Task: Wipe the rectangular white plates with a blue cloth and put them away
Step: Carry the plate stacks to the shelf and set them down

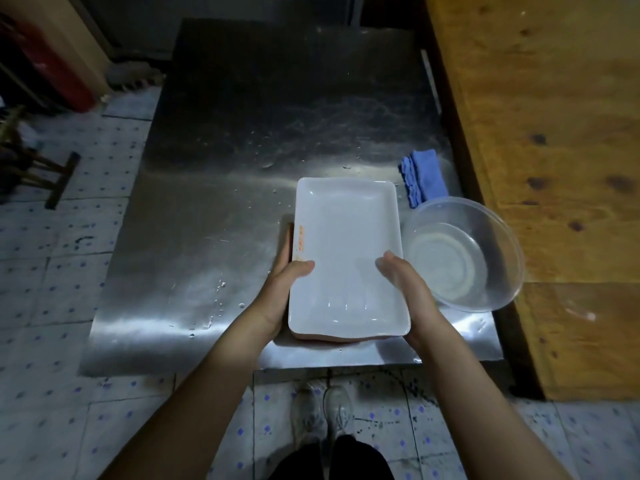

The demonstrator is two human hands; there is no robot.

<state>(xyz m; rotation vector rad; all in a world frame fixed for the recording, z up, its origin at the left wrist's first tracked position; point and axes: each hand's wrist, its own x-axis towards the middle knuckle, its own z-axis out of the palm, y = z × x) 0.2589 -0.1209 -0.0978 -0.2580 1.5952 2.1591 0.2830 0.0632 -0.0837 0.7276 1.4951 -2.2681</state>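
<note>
A rectangular white plate (346, 244) with a small orange mark on its left rim is held over the near edge of the steel table (242, 168). A pinkish edge shows under it, perhaps a second plate. My left hand (282, 292) grips the left rim, thumb on top and fingers underneath. On the right rim my right hand (407, 292) holds the same way, thumb lying over the edge. A folded blue cloth (420, 176) lies on the table beyond the plate's far right corner, untouched.
A clear plastic bowl (464, 254) with some water sits right of the plate, touching the wooden counter (536, 133). Water drops dot the table. Tiled floor (52, 271), a wooden stool (34, 168) and a red object (45, 64) are at the left.
</note>
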